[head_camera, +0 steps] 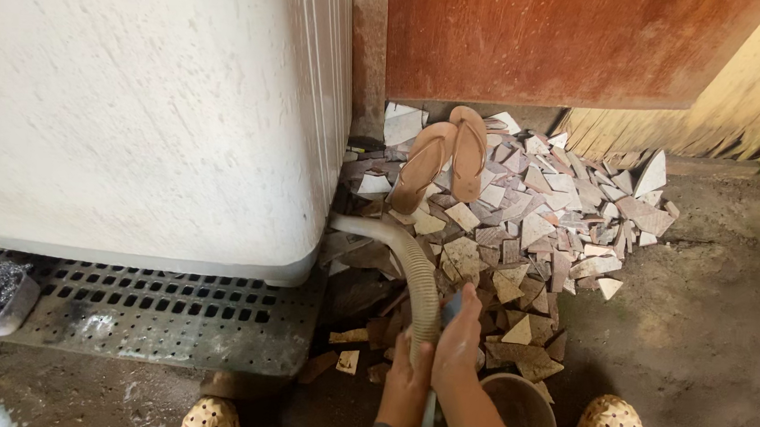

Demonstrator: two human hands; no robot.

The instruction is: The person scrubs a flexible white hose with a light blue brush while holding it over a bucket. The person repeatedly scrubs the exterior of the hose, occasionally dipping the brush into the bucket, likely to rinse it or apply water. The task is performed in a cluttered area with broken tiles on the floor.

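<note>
Left hand (404,389): we have our fingers closed around the corrugated drain hose (411,275), low on its length.
Right hand (459,337): fingers lie flat along the hose's end, just above the left; whether they fully close, we cannot tell.
Hose: runs from the washing machine (135,104) up beyond our fingers, over broken tile pieces (542,217).
Handling: likely light, bendy, springy; best gripped near the end.
Nearby: brown bowl (522,414) just beside our fingers.

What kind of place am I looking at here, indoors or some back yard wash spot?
Likely an outdoor or semi-open wash area behind a house. A large white appliance stands on a perforated grate, its corrugated hose held in both hands, beside broken tiles, flip-flops and a dirt floor.
</note>
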